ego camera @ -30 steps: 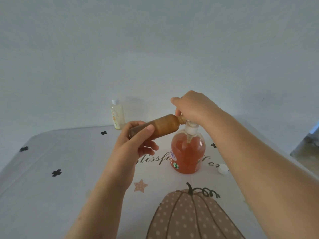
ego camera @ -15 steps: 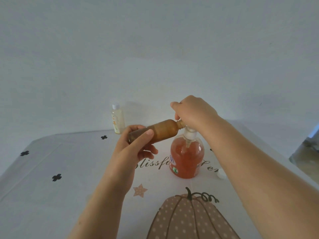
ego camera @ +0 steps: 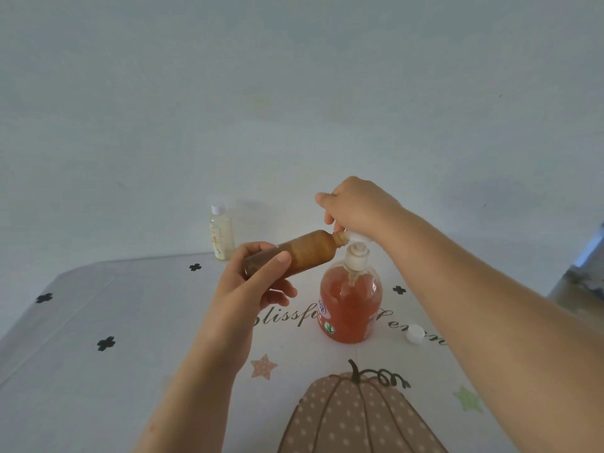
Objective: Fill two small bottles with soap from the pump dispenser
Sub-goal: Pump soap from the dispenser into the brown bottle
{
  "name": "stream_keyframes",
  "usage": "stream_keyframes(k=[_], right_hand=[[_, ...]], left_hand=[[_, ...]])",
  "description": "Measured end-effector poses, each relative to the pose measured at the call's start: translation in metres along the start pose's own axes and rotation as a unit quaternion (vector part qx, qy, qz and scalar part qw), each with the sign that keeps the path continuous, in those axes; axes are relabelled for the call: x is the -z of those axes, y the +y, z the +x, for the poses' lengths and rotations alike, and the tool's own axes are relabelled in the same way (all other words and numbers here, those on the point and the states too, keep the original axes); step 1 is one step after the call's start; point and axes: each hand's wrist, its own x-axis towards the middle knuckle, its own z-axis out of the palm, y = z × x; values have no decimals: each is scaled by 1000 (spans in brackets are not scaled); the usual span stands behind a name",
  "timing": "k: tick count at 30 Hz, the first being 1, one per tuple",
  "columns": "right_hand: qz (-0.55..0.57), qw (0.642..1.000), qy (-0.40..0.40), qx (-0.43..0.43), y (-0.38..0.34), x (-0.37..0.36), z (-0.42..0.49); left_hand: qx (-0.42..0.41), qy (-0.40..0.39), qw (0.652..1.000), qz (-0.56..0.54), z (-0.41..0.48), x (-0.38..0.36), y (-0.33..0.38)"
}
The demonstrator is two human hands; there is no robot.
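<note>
My left hand (ego camera: 258, 282) grips a small brown bottle (ego camera: 304, 251), tilted nearly flat with its open neck against the white pump spout. The pump dispenser (ego camera: 351, 302), full of orange soap, stands on the tablecloth below. My right hand (ego camera: 356, 207) rests on top of the pump head, fingers curled over it. A second small bottle (ego camera: 221, 237), pale yellow with a white cap, stands upright at the table's far edge. A loose white cap (ego camera: 414, 333) lies right of the dispenser.
The table wears a white cloth (ego camera: 98, 371) printed with a pumpkin (ego camera: 356, 416), stars, lettering and black clovers. A plain wall rises directly behind the table. The floor shows past the table's right edge.
The pump head has risen: more of its neck shows above the dispenser than a second ago, and my right hand sits higher. The brown bottle stays at the spout.
</note>
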Motion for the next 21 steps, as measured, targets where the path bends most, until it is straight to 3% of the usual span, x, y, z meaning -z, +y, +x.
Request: stream_keyframes(k=[21], right_hand=[[3, 998, 18, -62, 15, -22, 10]], left_hand=[[13, 15, 1000, 6, 4, 2, -6]])
